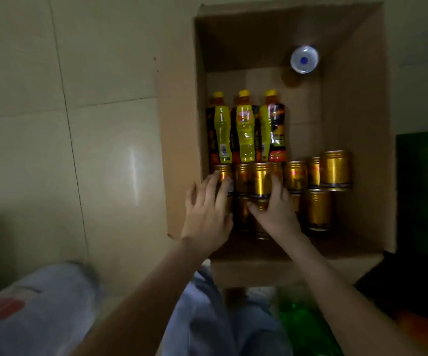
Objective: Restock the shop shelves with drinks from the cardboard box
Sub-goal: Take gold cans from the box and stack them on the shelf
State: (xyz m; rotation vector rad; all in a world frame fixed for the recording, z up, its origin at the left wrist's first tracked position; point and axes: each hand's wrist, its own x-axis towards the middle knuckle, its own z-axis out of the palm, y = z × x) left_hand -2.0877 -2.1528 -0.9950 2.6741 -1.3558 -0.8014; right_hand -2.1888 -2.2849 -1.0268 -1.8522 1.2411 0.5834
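In the cardboard box [182,140], our left hand [205,217] lies spread on the leftmost gold cans [295,176]; our right hand [276,211] clasps one by its sides. Full, they likely feel heavy, rigid, slick, so we grip mid-body.

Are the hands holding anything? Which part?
The right hand grips one gold can by its lower side; the left hand just touches another can with straight fingers.

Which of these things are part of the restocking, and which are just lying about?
Part of the job: cardboard box, gold cans, three yellow-capped bottles, clear blue-capped bottle, left hand and right hand at the cans.
Just lying about: blurred green bottle, dark green object beside the box, tiled floor.
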